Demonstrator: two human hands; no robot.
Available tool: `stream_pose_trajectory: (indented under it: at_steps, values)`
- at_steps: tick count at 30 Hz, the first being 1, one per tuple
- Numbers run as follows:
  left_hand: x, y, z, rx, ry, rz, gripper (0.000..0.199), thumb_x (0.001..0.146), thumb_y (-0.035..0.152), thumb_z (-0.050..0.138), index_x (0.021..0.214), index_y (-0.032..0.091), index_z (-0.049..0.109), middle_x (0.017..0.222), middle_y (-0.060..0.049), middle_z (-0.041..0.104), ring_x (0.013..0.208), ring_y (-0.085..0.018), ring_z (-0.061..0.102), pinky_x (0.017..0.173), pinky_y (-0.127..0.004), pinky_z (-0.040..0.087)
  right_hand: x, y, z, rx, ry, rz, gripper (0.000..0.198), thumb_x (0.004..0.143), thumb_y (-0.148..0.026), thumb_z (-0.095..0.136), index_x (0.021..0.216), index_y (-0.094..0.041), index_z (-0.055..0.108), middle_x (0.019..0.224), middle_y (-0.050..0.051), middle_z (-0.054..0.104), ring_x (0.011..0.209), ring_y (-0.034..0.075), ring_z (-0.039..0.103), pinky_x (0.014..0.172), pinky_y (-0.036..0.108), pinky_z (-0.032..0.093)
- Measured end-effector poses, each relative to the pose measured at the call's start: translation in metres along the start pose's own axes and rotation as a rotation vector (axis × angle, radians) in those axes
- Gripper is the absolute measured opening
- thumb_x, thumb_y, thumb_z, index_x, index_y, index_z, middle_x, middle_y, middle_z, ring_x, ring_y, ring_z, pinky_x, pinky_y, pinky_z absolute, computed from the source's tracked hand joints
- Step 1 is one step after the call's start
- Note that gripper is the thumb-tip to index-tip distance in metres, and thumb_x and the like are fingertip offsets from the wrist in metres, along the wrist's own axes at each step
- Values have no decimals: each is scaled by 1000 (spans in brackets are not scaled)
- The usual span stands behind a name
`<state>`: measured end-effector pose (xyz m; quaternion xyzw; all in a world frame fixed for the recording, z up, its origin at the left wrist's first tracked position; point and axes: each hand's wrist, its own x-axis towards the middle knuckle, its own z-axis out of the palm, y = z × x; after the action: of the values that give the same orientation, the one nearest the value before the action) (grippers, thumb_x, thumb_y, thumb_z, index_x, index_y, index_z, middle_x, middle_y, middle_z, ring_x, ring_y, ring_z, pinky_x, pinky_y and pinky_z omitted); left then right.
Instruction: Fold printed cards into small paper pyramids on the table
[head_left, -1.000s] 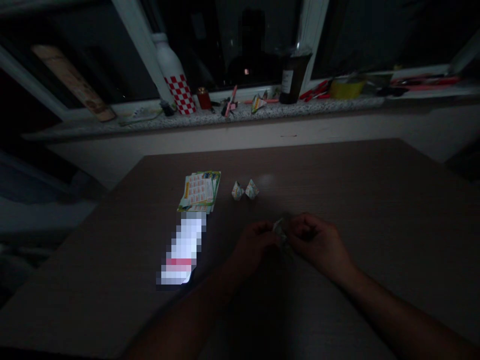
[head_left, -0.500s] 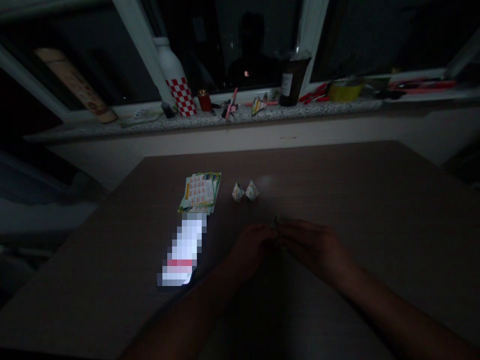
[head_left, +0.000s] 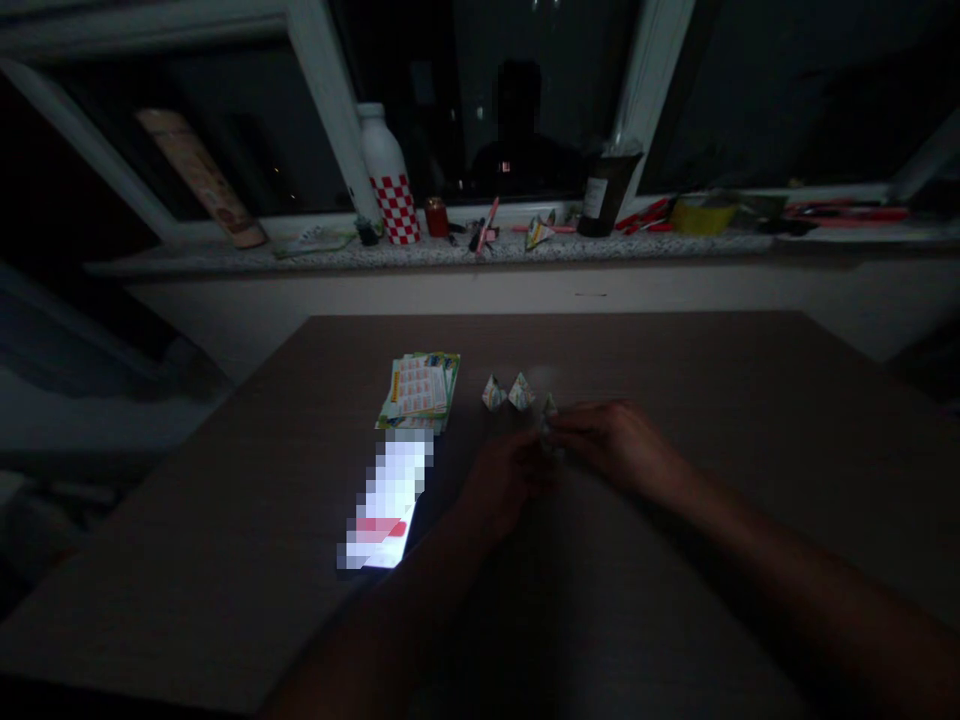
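Observation:
A small pointed folded paper piece stands between my two hands in dim light. My right hand pinches it from the right side. From the lower left, my left hand closes on its bottom part, though shadow hides the exact finger contact. Just beyond, two similar printed paper shapes, the left one and the right one, rest side by side on the table. To their left lies a stack of printed paper sheets.
A lit phone lies on the brown table, left of my left forearm. Behind the table, the granite windowsill carries a white bottle with red checks, a dark pouch, a red jar and yellow tape.
My hands have moved the folded paper piece away from me, closer to the two paper shapes. The camera view has shifted, so the table things sit further right in the picture.

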<state>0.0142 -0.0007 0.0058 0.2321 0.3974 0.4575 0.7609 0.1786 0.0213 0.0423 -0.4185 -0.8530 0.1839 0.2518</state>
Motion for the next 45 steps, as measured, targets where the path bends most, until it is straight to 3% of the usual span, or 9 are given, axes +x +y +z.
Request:
stream_pose_trajectory:
  at_steps: [2, 7, 12, 27, 38, 42, 45]
  values:
    - [1, 2, -4, -15, 59, 21, 18, 76, 29, 55, 87, 15, 58, 81, -5, 63, 65, -15, 62, 57, -28, 49, 20, 10, -2, -11, 35, 28, 17, 84, -27, 59, 78, -20, 73, 70, 1, 71, 63, 14, 63, 58, 23, 41]
    - [4, -1, -11, 41, 87, 82, 23, 74, 32, 59, 90, 17, 54, 85, -5, 61, 63, -14, 62, 55, -25, 49, 65, 36, 4, -37, -47, 129, 21, 81, -31, 60, 77, -18, 75, 64, 0, 69, 59, 13, 60, 52, 21, 36]
    - [5, -3, -13, 78, 97, 99, 22, 72, 30, 60, 89, 17, 53, 84, -3, 58, 61, -12, 60, 52, -24, 47, 87, 47, 15, -39, -93, 159, 23, 77, -32, 60, 68, -16, 74, 52, -1, 59, 50, 11, 52, 47, 20, 30]
    - [3, -1, -12, 90, 123, 89, 16, 74, 23, 57, 88, 17, 53, 83, -2, 57, 58, -11, 59, 48, -21, 46, 102, 41, 28, -96, -233, 207, 22, 75, -27, 59, 64, -13, 71, 51, -1, 54, 48, 8, 43, 47, 21, 28]
    - [5, -4, -12, 130, 143, 93, 12, 74, 23, 55, 84, 16, 54, 81, -2, 57, 56, -11, 58, 46, -21, 44, 98, 38, 38, -193, -241, 177, 25, 79, -25, 56, 60, -13, 68, 50, 0, 55, 46, 8, 42, 48, 22, 26]
    - [6, -5, -11, 188, 154, 114, 16, 73, 22, 57, 87, 17, 53, 82, -2, 57, 58, -11, 58, 48, -21, 44, 97, 41, 39, -196, -221, 170, 24, 79, -24, 58, 60, -14, 69, 52, 1, 59, 48, 9, 46, 49, 22, 28]
    - [6, 1, -10, 318, 158, 175, 16, 72, 23, 59, 87, 17, 55, 79, -1, 57, 60, -11, 58, 52, -22, 45, 95, 44, 38, -178, -197, 163, 19, 79, -26, 59, 71, -16, 74, 59, 2, 66, 54, 11, 54, 52, 21, 31]
